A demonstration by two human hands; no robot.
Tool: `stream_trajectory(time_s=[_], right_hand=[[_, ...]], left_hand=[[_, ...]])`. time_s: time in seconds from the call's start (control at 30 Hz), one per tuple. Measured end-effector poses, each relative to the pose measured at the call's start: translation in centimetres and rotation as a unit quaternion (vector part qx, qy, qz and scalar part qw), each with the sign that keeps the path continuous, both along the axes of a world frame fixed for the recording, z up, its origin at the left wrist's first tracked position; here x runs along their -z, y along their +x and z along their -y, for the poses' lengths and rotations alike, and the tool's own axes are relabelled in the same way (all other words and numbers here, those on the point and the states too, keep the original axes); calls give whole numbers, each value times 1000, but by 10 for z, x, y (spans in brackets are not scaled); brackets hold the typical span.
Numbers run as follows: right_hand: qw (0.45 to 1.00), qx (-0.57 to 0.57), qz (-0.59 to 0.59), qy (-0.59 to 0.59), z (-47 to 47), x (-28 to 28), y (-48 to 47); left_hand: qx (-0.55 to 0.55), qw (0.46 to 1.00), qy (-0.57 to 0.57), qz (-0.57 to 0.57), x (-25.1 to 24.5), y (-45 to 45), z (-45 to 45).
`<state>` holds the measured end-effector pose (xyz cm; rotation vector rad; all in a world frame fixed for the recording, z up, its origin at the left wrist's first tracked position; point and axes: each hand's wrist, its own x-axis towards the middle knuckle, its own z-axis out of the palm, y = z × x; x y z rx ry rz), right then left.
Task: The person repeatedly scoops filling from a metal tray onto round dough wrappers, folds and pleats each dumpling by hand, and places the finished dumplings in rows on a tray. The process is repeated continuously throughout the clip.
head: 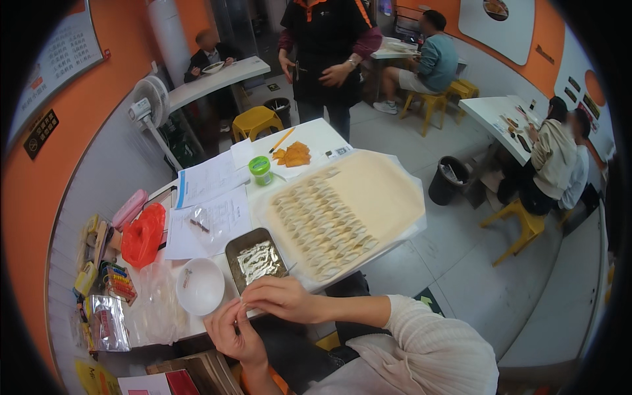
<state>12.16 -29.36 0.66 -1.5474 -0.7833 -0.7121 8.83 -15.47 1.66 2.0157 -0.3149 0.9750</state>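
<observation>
My left hand [234, 330] and my right hand [279, 298] meet at the fingertips near the table's front edge. Pinched between them is a small pale piece of dough [242, 302], mostly hidden by the fingers. Just beyond is a rectangular metal pan [230, 261] holding a shiny, wet-looking filling [254, 261]; a thin utensil handle [291, 267] sticks out at its right. A white bowl [200, 286] stands left of the pan. On the right, a large floured tray [382, 190] carries rows of folded dumplings [323, 224] across its left part.
Papers [212, 180], a green-lidded jar [260, 170] and orange fried food [294, 154] lie farther back. A red plastic bag [143, 234], clear bags [158, 303] and an abacus [120, 282] crowd the left. A person [328, 54] stands across the table; several others sit at tables.
</observation>
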Motion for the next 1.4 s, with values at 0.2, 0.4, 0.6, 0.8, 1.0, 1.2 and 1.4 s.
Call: stream_trajectory(time_s=[0.2, 0.4, 0.6, 0.8, 1.0, 1.2, 1.4], right_hand=[[998, -21, -60, -12, 6, 2, -4], [998, -7, -57, 5, 6, 1, -2], [997, 14, -68, -16, 12, 2, 0], [988, -2, -151, 19, 13, 4, -2], [989, -21, -146, 28, 10, 5, -2], [984, -33, -173, 40, 12, 6, -3], [984, -45, -167, 48, 11, 6, -3]], left_hand=[[-19, 1000, 7, 6, -1, -4, 0], [-11, 1000, -9, 10, 1, 1, 0], [11, 1000, -19, -2, 2, 7, 2], [15, 999, -43, -16, 3, 5, 2], [44, 996, -75, -24, -1, 5, 0], [33, 996, -83, -30, 2, 3, -2], [42, 995, -90, -22, 4, 2, -5]])
